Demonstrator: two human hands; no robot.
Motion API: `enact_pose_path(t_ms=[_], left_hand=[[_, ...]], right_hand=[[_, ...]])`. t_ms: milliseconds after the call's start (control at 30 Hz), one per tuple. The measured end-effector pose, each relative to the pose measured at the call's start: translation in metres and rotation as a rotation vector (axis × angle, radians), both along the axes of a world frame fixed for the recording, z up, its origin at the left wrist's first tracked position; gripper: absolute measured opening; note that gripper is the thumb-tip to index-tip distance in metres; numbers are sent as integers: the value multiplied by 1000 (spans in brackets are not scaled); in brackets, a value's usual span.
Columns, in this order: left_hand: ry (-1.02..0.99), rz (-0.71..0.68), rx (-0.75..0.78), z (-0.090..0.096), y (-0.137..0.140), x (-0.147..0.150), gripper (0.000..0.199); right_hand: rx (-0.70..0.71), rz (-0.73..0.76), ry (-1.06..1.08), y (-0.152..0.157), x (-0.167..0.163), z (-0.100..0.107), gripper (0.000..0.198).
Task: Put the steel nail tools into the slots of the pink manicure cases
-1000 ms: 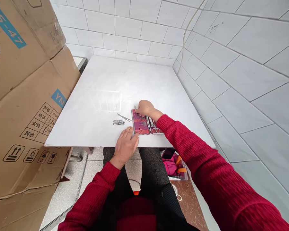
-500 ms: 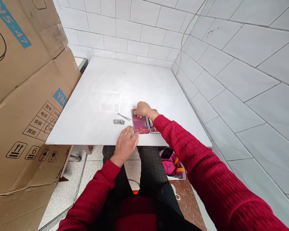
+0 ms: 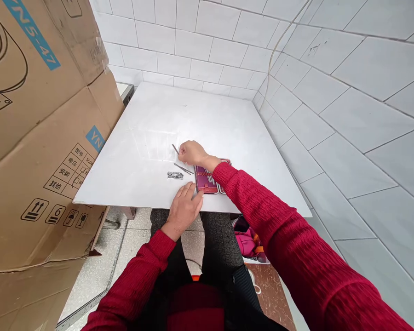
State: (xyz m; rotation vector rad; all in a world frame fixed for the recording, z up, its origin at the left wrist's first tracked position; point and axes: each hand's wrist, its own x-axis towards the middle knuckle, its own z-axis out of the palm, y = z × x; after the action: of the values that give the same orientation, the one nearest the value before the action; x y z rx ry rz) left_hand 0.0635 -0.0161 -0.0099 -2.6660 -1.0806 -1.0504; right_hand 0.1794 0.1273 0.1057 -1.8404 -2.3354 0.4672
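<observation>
An open manicure case with a purple-red lining lies near the table's front edge, with several slim metal tools tucked in its loops. Above and left of it, my right hand pinches a thin metal manicure tool, whose dark end sticks out to the left; its exact kind is hard to make out. My left hand lies with fingers stretched out on the table edge, its thumb at the case's near left corner. Just beyond those fingers are nail clippers and some slim metal tools. My right forearm hides part of the case's right half.
A large cardboard box stands along the left of the white table. Tiled walls close off the back and right, with a cable in the corner. A pink bag sits in a container below the table.
My right hand has moved left from over the case, carrying the thin metal tool out over the table. My left hand stays by the case corner. The camera view has shifted slightly.
</observation>
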Motion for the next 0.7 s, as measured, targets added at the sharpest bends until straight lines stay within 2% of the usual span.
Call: enact_pose_path(t_ms=[100, 200, 300, 467, 633, 700], left_hand=[[-2, -7, -23, -1, 0, 0, 23], [9, -3, -18, -1, 0, 0, 23], [4, -10, -22, -1, 0, 0, 24], [-15, -3, -42, -3, 1, 0, 25], [-7, -9, -50, -2, 1, 0, 25], [-5, -1, -42, -1, 0, 0, 24]], right_hand=[[62, 134, -131, -5, -12, -6, 17], [59, 177, -205, -7, -13, -7, 19], [36, 142, -244, -9, -10, -2, 17], [-206, 99, -282, -11, -8, 6, 10], [-83, 50, -262, -13, 2, 6, 9], [-91, -19, -254, -16, 12, 7, 11]])
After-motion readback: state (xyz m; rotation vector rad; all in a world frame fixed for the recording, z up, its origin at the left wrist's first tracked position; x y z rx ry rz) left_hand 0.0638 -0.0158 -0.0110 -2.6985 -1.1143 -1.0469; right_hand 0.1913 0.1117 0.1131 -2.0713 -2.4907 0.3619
